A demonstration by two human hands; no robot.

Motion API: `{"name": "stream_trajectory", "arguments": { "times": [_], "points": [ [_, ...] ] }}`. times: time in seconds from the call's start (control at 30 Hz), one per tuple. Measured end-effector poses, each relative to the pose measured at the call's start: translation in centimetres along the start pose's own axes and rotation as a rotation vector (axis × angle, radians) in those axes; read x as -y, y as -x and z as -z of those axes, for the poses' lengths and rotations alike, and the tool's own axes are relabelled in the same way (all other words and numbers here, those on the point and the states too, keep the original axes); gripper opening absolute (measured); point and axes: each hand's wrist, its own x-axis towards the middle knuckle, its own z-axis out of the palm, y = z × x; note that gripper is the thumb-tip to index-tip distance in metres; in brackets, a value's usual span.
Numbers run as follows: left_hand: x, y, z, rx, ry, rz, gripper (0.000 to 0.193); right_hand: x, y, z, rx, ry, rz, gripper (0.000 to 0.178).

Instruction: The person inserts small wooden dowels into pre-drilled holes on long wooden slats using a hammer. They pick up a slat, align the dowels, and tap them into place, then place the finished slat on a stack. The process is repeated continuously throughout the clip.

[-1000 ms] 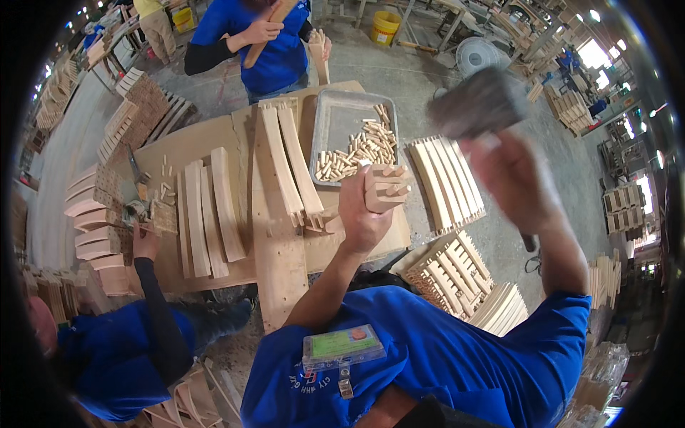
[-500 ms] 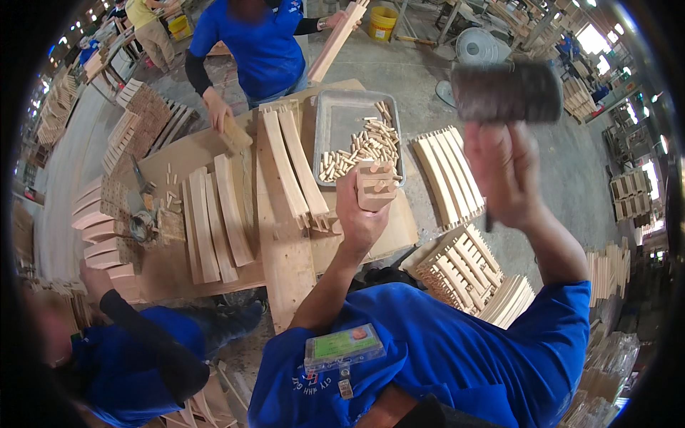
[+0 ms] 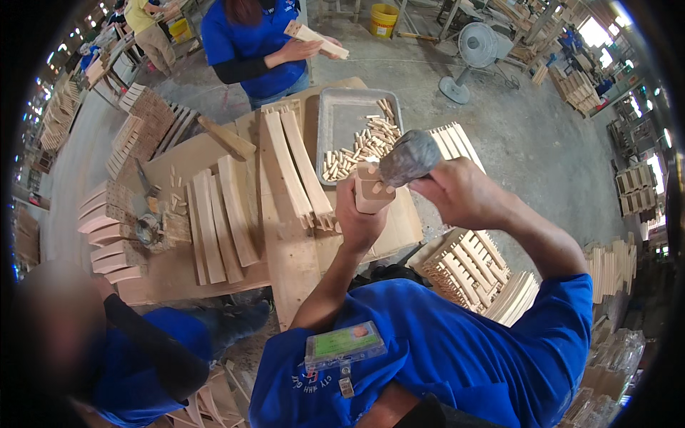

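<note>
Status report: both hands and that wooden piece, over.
Left hand gripping wooden piece. Right hand holding mallet. Mallet partly hides piece's end; contact unclear. Dowel tray just beyond.

Holds a workpiece [image 3: 372, 198] in the left hand [image 3: 362, 220], before the tray [image 3: 342, 100], with a mallet [image 3: 412, 158] in the right hand [image 3: 467, 192] close by its end. Has dowels [image 3: 367, 141] in the tray, two slats [image 3: 282, 164] left of it on the table [image 3: 396, 221], four bars [image 3: 239, 210] farther left, a stack [image 3: 467, 267] right of the table, and a fan [image 3: 478, 46] well behind.
</note>
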Motion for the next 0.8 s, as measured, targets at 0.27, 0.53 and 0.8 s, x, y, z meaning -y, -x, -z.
{"name": "stream_trajectory", "arguments": {
  "times": [0.27,0.53,0.8],
  "points": [
    [1.3,-1.1,1.6,-0.007,0.151,0.286,0.047,-5.2,4.6,-1.7,-0.254,-0.72,-0.477,0.03],
    [-3.8,-7.1,1.2,-0.175,1.137,1.062,0.055,-10.2,11.8,-4.4,-0.42,-0.893,-0.545,0.025],
    [0.9,-0.2,-1.8,-0.098,1.385,1.487,0.082,-9.4,13.9,-7.8,-0.233,-1.194,-0.202,0.081]
  ]
}}
